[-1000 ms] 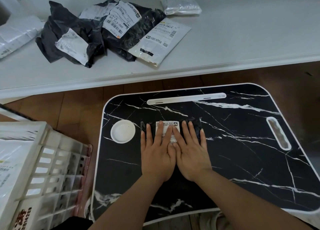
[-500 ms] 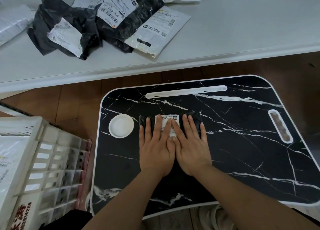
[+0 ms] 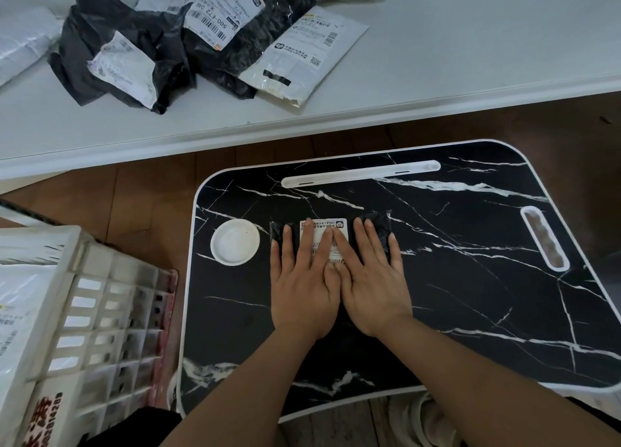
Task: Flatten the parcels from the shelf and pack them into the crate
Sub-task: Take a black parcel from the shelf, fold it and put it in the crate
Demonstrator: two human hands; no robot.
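Black plastic parcel with white label [image 3: 378, 223] flat on marbled lap tray [image 3: 470, 278] | left hand [image 3: 304, 285] and right hand [image 3: 373, 288] press it, fingers straight | step: flattening | next: lift it into white slatted crate [image 3: 84, 312] at left

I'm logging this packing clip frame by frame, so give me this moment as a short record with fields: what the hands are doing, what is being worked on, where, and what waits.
left hand: left hand flat, fingers straight, pressing on the black parcel
right hand: right hand flat beside it, pressing the same parcel
parcel label: white label faces up, partly under the fingers
work surface: black marble-pattern lap desk
desk feature: round white cup holder left of the parcel
waiting: crumpled black parcels and a white parcel on the white shelf
crate: white crate at left, white parcel inside
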